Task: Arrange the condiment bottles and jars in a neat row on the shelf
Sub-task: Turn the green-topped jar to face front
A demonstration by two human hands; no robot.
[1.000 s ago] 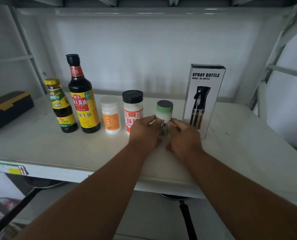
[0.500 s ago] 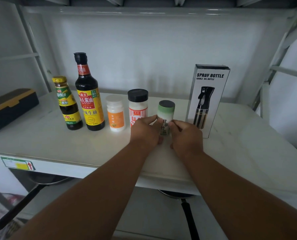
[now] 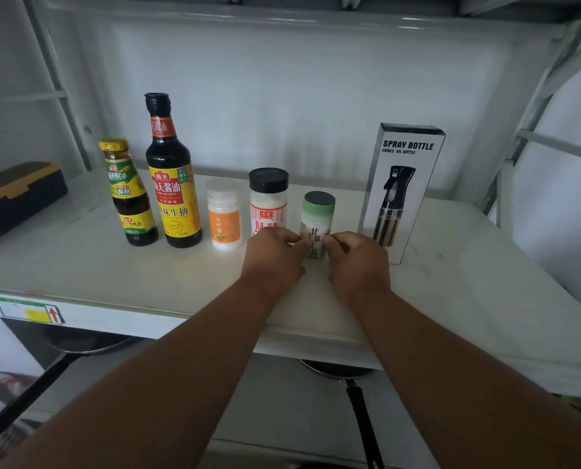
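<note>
Fingers (image 3: 304,243) of both hands — left hand (image 3: 272,256), right hand (image 3: 358,259) — are pinched on a green-capped jar (image 3: 317,222) stood upright on the shelf (image 3: 79,265), beside a black-lidded jar (image 3: 268,200).

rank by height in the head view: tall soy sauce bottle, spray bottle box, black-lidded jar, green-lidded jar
1. tall soy sauce bottle and spray bottle box: too alike to rank
2. black-lidded jar
3. green-lidded jar
</note>
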